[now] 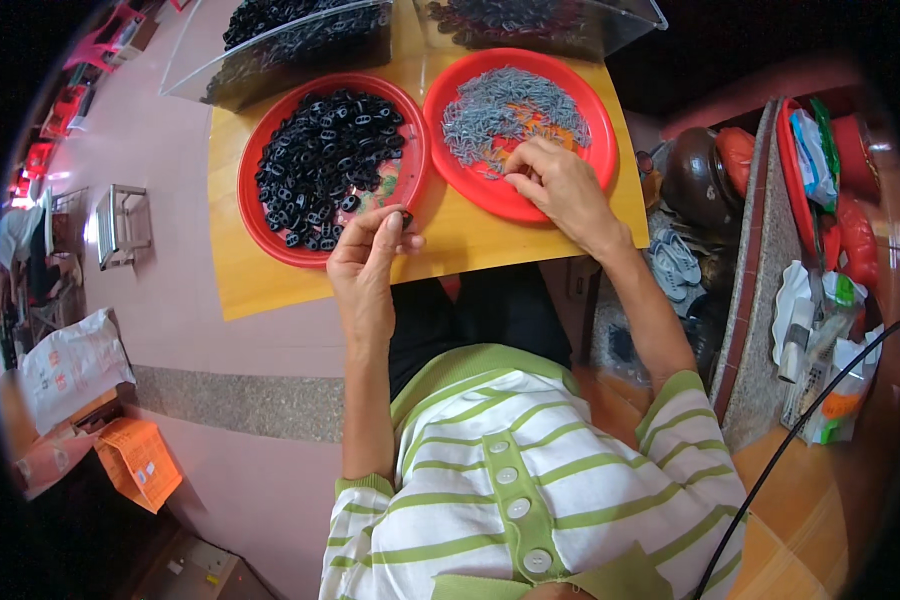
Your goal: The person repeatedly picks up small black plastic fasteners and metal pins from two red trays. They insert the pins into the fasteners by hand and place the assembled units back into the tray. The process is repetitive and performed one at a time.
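A round red tray (254, 222) on the left holds a heap of small black oval plastic pieces (320, 150), some showing two slots. Just in front of its near edge, my left hand (366, 258) pinches one black oval piece (405, 219) between thumb and fingers. A second red tray (600, 150) on the right contains many thin grey pin-like pieces (505, 105). My right hand (560, 190) reaches over that tray's near side, its thumb and fingertips closed together low over the pieces. Whatever lies between those fingertips is too small to make out.
Both trays stand on a yellow wooden table (300, 290). Behind them are a clear bin (270, 40) of black pieces and another clear bin (570, 38). A metal stool (120, 228) stands left on the floor; a ledge (745, 290) with bags runs along the right.
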`<action>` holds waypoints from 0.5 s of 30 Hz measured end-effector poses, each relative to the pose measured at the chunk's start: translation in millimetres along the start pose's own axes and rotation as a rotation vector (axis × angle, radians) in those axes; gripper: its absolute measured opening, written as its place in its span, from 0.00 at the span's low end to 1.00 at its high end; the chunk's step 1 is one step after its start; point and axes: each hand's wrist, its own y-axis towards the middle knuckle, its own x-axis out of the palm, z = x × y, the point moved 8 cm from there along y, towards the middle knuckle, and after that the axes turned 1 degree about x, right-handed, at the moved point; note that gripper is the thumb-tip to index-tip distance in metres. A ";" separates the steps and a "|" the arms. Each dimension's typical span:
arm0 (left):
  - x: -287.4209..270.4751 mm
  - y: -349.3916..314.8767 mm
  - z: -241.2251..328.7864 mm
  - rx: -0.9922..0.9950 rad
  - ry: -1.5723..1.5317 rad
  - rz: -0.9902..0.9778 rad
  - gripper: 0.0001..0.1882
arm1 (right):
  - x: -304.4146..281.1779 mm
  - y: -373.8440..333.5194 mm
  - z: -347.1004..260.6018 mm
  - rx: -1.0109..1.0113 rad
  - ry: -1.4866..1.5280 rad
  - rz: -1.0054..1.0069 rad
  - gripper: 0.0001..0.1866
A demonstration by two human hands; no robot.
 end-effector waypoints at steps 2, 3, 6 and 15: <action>8.1 -2.0 -0.3 0.003 0.015 -0.050 0.07 | 3.7 -0.3 -5.8 -0.066 -0.006 0.032 0.05; 12.9 -3.3 -0.7 0.004 0.022 -0.074 0.08 | 5.4 -0.3 -8.3 -0.099 -0.009 0.048 0.05; 22.4 -9.3 -7.5 -0.078 -0.136 -0.102 0.07 | 10.5 3.6 -5.7 -0.091 -0.067 0.017 0.05; 30.3 -20.9 -29.9 -0.216 -0.211 -0.147 0.09 | 3.7 -2.4 5.3 0.114 0.004 -0.071 0.05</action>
